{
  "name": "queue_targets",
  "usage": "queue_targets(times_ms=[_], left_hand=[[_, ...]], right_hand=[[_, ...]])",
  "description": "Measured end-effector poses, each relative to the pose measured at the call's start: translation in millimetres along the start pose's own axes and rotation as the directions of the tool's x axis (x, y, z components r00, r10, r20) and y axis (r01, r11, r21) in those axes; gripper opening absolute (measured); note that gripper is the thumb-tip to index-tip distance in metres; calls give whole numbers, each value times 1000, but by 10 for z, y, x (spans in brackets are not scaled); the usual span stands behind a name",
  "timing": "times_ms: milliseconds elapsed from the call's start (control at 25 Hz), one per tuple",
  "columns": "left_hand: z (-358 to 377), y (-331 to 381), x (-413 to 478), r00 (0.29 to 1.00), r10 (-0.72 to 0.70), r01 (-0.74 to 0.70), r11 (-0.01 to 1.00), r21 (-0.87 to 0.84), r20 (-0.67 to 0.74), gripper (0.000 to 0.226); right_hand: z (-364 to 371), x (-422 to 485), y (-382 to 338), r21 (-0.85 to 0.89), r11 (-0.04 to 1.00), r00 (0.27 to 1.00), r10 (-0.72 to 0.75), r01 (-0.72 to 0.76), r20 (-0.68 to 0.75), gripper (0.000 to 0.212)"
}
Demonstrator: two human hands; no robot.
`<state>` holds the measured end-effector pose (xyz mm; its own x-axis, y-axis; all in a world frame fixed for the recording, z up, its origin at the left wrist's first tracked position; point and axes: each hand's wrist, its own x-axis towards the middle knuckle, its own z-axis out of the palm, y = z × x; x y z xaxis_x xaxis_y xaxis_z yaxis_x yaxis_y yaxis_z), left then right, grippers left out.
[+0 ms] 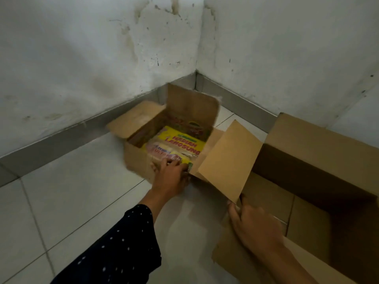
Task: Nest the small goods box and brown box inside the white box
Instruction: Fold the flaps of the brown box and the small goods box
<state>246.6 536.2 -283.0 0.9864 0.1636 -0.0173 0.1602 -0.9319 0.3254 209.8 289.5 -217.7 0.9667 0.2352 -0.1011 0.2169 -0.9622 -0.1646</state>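
Pale floor tiles (71,193) met stained corner walls. Nothing was nested yet: the left hand (171,177) gripped the goods box (162,138) rim, the right hand (254,226) clasped the large brown box (307,165) flap; no white box showed.

Raised flap (229,160) stands between both open boxes.

Left arm: loose dark navy fabric sleeve (121,247) w/ small white dots, ends mid-forearm. Right arm: bare, no sleeve visible.
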Motion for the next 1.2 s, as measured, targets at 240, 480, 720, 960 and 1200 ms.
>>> queue_targets(times_ms=[240, 480, 720, 960, 1200], left_hand=[[-240, -356, 235, 995, -94, 97, 993, 75, -32, 28], [-274, -388, 241, 987, -156, 154, 985, 74, 23, 32], [-297, -280, 197, 953, -209, 189, 976, 112, 221, 59], [-13, 92, 85, 901, -398, 403, 915, -8, -174, 25], [-58, -32, 273, 953, -293, 294, 956, -15, 76, 38]], right_hand=[[71, 7, 55, 32, 999, 999, -9, 10, -38, 59], [115, 22, 92, 44, 998, 998, -30, 33, -56, 68], [69, 0, 103, 78, 997, 999, -25, 27, -26, 93], [49, -48, 146, 20, 999, 998, -27, 28, -53, 90], [100, -21, 173, 2, 1000, 997, -14, 14, -72, 81]])
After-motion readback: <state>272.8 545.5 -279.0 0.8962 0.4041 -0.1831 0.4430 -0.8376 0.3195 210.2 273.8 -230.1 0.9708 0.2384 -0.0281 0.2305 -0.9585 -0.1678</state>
